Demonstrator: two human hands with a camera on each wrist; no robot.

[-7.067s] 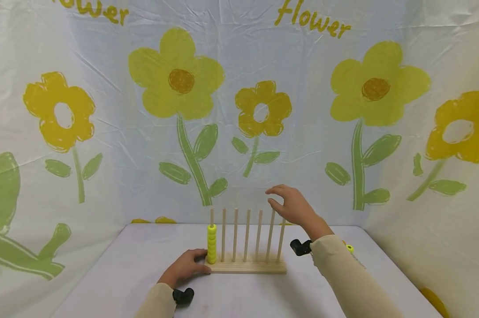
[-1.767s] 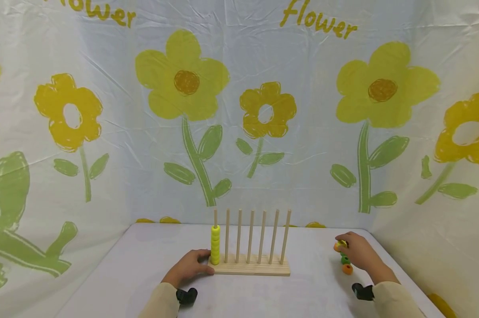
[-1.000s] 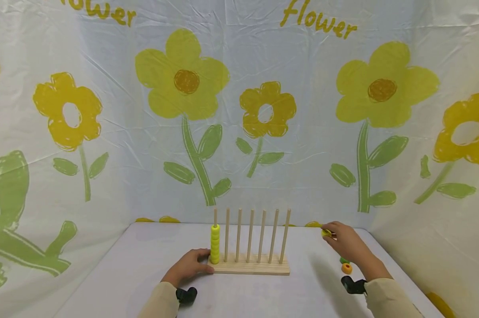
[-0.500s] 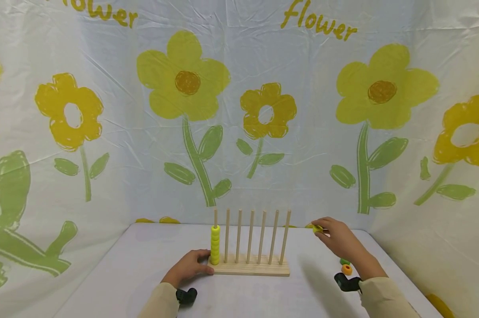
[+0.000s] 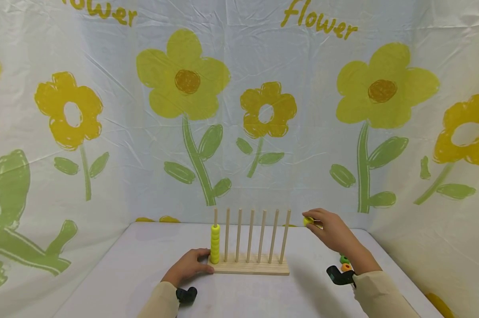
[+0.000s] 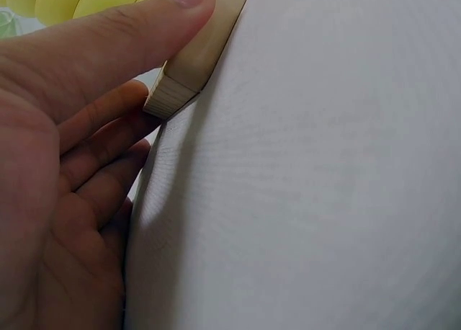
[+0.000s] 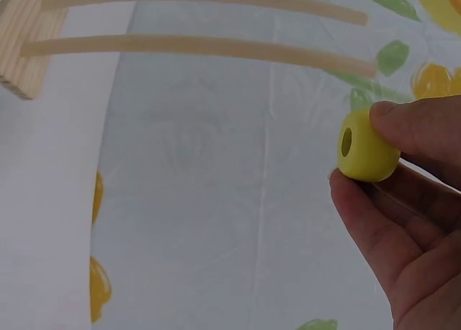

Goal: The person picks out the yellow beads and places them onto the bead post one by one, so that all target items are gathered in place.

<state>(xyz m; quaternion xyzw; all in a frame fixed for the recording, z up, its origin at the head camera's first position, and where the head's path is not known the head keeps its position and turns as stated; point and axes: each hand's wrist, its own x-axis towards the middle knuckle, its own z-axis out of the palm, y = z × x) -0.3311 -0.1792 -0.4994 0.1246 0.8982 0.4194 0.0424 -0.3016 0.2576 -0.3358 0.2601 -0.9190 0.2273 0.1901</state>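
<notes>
A wooden peg rack [image 5: 249,268] with several upright pegs stands on the table; its leftmost peg carries a stack of yellow beads [image 5: 215,245], and the other pegs are bare. My left hand [image 5: 187,266] holds the left end of the rack's base; in the left wrist view the thumb [image 6: 144,34] lies on the base, with fingers at its end and far side. Raised to the right of the rack, my right hand [image 5: 335,234] pinches a yellow bead [image 7: 367,150] between thumb and fingertips. The bead's hole [image 7: 347,142] faces the pegs in the right wrist view.
A green bead [image 5: 344,259] and an orange bead [image 5: 345,267] lie on the white table at the right, partly hidden by the right forearm. A flower-printed cloth [image 5: 295,176] hangs behind the table and along its sides.
My right hand, above the rack earliest, went to the loose beads at the right, took a yellow one, and has carried it up and left toward the rack. The left hand stays at the base.
</notes>
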